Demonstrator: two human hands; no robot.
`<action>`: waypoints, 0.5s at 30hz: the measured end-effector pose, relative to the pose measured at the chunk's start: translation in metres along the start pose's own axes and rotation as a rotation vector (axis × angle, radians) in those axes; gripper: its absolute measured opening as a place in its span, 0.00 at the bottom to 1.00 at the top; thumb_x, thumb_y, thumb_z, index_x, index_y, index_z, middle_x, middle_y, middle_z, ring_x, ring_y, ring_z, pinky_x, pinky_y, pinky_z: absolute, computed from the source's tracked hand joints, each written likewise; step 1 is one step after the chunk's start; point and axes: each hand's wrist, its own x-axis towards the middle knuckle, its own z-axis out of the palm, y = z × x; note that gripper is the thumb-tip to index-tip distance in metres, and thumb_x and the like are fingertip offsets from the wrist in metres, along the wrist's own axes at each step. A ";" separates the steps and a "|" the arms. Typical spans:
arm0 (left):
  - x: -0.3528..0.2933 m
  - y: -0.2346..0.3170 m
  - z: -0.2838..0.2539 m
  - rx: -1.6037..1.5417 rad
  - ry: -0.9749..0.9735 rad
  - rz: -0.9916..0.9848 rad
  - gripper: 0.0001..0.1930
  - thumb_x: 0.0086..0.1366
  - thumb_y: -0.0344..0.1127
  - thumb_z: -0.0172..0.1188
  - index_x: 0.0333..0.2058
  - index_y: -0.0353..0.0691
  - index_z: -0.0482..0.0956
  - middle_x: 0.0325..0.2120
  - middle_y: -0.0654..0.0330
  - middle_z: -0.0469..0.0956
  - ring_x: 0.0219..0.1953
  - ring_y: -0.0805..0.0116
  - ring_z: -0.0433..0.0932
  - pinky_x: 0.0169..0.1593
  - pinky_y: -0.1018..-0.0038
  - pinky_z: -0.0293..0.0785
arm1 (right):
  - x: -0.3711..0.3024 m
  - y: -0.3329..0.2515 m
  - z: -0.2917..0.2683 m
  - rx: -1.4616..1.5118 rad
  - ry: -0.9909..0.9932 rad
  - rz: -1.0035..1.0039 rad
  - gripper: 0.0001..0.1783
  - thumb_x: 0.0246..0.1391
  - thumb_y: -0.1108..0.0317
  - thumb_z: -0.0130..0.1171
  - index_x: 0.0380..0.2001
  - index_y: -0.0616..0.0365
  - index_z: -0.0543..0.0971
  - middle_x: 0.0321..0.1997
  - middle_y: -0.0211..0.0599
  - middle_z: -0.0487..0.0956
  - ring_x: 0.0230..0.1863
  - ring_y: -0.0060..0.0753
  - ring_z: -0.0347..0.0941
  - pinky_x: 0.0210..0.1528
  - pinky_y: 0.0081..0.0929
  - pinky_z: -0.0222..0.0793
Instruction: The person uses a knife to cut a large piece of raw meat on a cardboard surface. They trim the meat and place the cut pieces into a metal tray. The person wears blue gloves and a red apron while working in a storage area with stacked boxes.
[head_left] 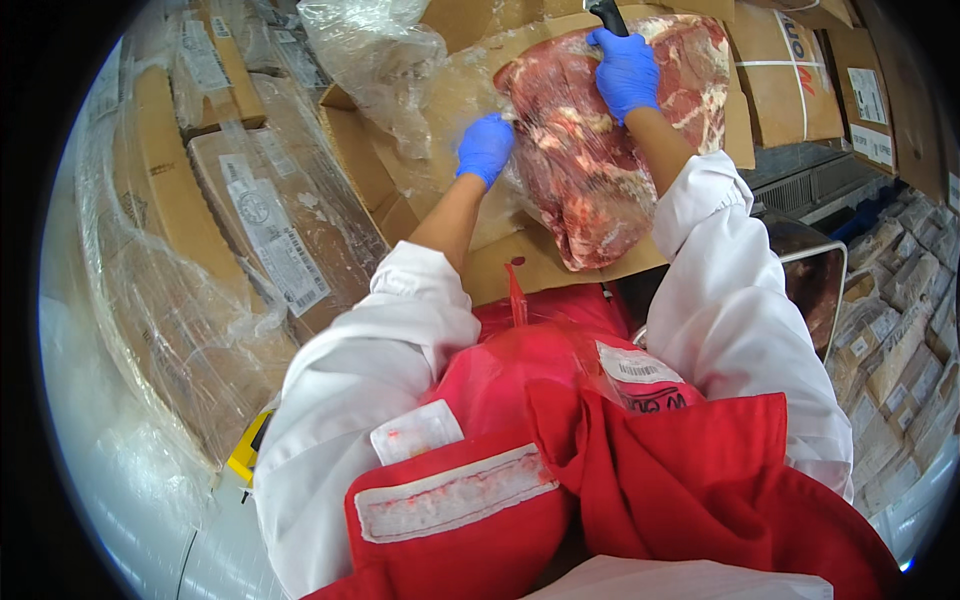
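Observation:
A large slab of raw red meat point(575, 165) with pale fat lies on flattened cardboard point(480, 260) at the top middle. My right hand point(627, 75), in a blue glove, is closed over the far part of the meat. From it juts the black handle of a knife point(606, 14); the blade does not show. My left hand point(486, 150), gloved in blue too, is closed at the left edge of the meat. Its fingers pinch what looks like clear plastic film point(514, 185), which spreads around the meat's left side.
Crumpled clear plastic point(375, 60) lies beyond my left hand. Film-wrapped cartons point(255, 215) are stacked at left, and a strapped carton point(790, 80) stands at far right. A metal-rimmed container point(838, 290) sits by my right arm. Packed goods point(900, 340) fill the right side.

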 end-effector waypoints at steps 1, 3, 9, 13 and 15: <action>-0.002 0.004 -0.006 -0.110 -0.032 -0.049 0.15 0.56 0.39 0.45 0.34 0.39 0.78 0.37 0.44 0.76 0.40 0.47 0.76 0.45 0.56 0.70 | 0.001 0.002 0.001 -0.014 0.016 -0.003 0.19 0.41 0.73 0.51 0.38 0.37 0.77 0.33 0.53 0.72 0.37 0.57 0.71 0.38 0.47 0.69; -0.008 0.013 -0.020 -0.208 -0.059 -0.150 0.16 0.54 0.39 0.47 0.34 0.37 0.78 0.38 0.43 0.76 0.41 0.45 0.75 0.46 0.56 0.69 | -0.001 0.001 0.003 -0.039 0.034 -0.021 0.19 0.41 0.73 0.50 0.38 0.37 0.77 0.34 0.53 0.72 0.37 0.57 0.72 0.38 0.47 0.69; -0.011 0.047 -0.051 -0.162 0.132 -0.237 0.17 0.54 0.40 0.47 0.34 0.34 0.78 0.38 0.41 0.76 0.42 0.44 0.74 0.47 0.58 0.69 | 0.001 -0.012 0.003 -0.115 0.026 0.009 0.20 0.42 0.73 0.50 0.39 0.35 0.76 0.35 0.52 0.72 0.37 0.57 0.72 0.37 0.47 0.69; -0.003 0.045 -0.026 -0.205 -0.035 -0.259 0.15 0.54 0.38 0.45 0.33 0.35 0.77 0.36 0.43 0.76 0.40 0.45 0.75 0.46 0.59 0.69 | 0.002 -0.014 0.003 -0.086 0.022 -0.004 0.19 0.43 0.72 0.49 0.38 0.36 0.76 0.35 0.53 0.72 0.37 0.57 0.72 0.37 0.48 0.69; -0.004 0.042 -0.019 -0.245 0.020 -0.230 0.14 0.54 0.37 0.45 0.32 0.36 0.77 0.35 0.43 0.76 0.39 0.45 0.75 0.45 0.58 0.69 | 0.004 -0.013 0.001 -0.099 -0.002 -0.004 0.18 0.43 0.72 0.49 0.38 0.36 0.76 0.35 0.53 0.72 0.37 0.57 0.72 0.37 0.48 0.69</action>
